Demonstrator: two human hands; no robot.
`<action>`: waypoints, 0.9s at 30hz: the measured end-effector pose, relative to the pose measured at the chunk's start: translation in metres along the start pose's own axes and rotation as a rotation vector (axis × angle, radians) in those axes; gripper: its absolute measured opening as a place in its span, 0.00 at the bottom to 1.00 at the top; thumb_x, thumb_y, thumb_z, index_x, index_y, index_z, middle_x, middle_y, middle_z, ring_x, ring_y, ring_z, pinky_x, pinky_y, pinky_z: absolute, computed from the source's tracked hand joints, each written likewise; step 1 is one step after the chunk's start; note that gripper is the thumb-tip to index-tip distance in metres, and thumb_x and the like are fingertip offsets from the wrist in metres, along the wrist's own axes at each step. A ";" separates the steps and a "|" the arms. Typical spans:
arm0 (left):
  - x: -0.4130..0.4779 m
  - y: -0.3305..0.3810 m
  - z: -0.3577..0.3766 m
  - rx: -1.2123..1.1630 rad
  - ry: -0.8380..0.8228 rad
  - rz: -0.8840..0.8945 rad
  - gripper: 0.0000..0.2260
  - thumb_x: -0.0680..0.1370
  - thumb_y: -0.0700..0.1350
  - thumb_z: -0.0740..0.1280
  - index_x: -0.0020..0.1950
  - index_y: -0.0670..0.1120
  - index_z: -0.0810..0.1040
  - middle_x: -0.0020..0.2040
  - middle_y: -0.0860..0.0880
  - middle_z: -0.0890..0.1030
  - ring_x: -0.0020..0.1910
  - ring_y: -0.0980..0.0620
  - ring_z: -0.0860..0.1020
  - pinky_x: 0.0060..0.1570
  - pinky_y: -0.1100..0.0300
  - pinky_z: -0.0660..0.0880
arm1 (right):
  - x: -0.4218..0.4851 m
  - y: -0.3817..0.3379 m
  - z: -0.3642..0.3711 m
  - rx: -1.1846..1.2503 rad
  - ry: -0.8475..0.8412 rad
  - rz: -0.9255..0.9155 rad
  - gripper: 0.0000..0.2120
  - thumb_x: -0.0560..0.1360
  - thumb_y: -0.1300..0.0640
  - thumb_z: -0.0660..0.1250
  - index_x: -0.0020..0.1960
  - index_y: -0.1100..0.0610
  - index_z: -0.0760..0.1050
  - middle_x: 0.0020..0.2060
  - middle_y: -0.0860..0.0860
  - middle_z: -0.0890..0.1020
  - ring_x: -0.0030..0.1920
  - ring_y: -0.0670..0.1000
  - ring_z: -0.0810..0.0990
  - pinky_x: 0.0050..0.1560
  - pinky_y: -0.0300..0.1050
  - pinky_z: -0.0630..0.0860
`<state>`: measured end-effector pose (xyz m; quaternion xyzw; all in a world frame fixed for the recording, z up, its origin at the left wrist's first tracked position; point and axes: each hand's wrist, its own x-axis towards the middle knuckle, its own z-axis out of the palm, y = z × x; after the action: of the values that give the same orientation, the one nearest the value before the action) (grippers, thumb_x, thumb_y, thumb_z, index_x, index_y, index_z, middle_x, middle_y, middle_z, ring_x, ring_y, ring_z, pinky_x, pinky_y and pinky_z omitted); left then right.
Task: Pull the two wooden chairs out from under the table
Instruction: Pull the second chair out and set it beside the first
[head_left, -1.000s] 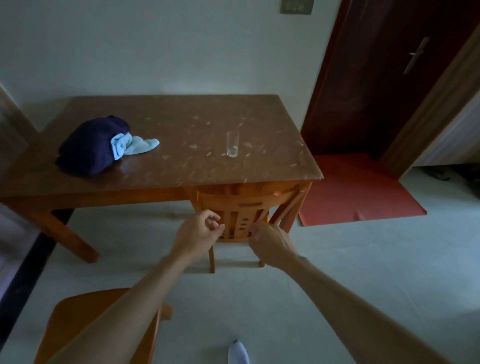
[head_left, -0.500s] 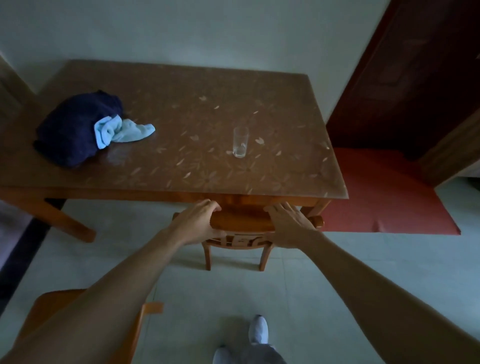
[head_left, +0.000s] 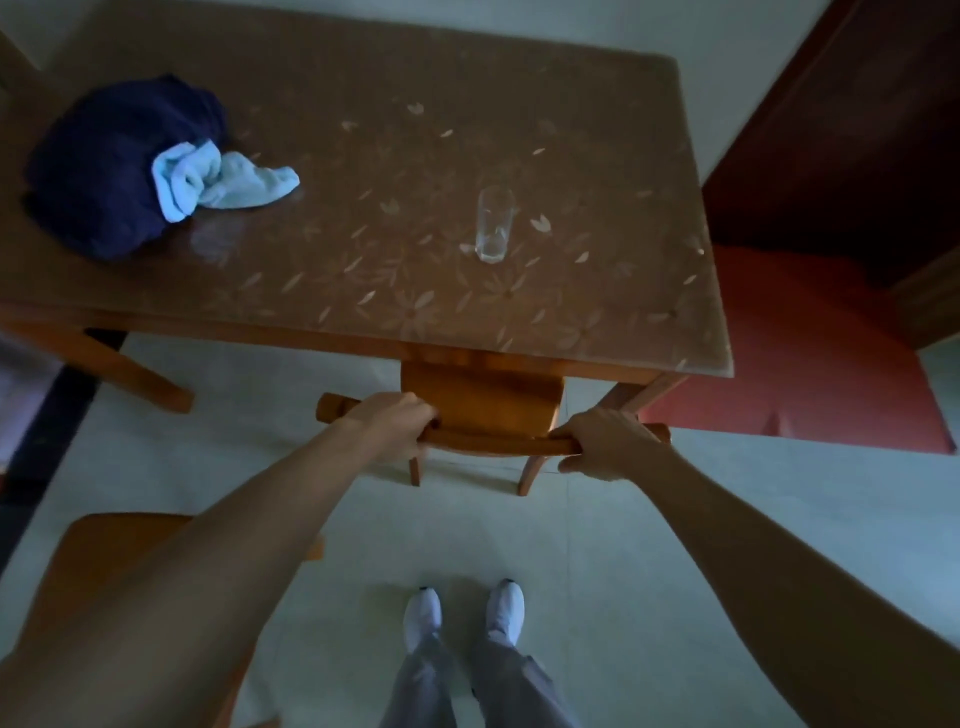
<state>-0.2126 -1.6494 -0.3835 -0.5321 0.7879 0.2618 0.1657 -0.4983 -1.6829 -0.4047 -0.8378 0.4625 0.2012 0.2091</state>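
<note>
The wooden chair (head_left: 483, 410) stands at the near edge of the tabletop (head_left: 395, 249), its seat partly tucked beneath it. The left hand (head_left: 392, 423) is curled closed around the top rail's left part, and the right hand (head_left: 605, 444) grips the rail's right end, fingers wrapped under. A second chair (head_left: 104, 561) sits at lower left, clear of the tabletop. A glass (head_left: 493, 223) and dark cloth (head_left: 104, 166) rest on the tabletop.

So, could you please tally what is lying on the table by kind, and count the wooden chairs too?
Dark blue cloth bundle: 1
Light blue cloth: 1
Clear glass: 1
Wooden chairs: 2, one gripped by both hands, one at lower left
Total: 5
</note>
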 end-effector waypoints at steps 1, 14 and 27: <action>0.002 -0.002 0.002 -0.001 0.005 0.010 0.05 0.76 0.47 0.68 0.45 0.46 0.76 0.41 0.48 0.78 0.39 0.48 0.78 0.41 0.50 0.78 | 0.003 0.000 0.002 -0.009 0.006 0.004 0.13 0.74 0.46 0.69 0.56 0.49 0.78 0.41 0.48 0.81 0.39 0.47 0.79 0.45 0.44 0.78; 0.005 -0.011 0.013 0.052 0.039 0.063 0.03 0.77 0.39 0.67 0.43 0.42 0.77 0.36 0.46 0.78 0.33 0.50 0.76 0.38 0.53 0.79 | 0.008 -0.009 0.006 -0.010 -0.003 0.004 0.10 0.78 0.52 0.65 0.58 0.50 0.77 0.36 0.47 0.79 0.32 0.44 0.77 0.34 0.38 0.75; -0.019 -0.023 0.004 0.160 0.321 0.100 0.06 0.74 0.46 0.72 0.46 0.46 0.78 0.39 0.48 0.83 0.39 0.48 0.82 0.35 0.61 0.69 | -0.022 -0.032 -0.019 0.030 0.254 -0.059 0.03 0.75 0.59 0.69 0.47 0.52 0.80 0.32 0.44 0.74 0.29 0.42 0.70 0.33 0.35 0.67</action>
<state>-0.1836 -1.6396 -0.3816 -0.5123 0.8481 0.1178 0.0666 -0.4791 -1.6626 -0.3716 -0.8665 0.4634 0.0805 0.1671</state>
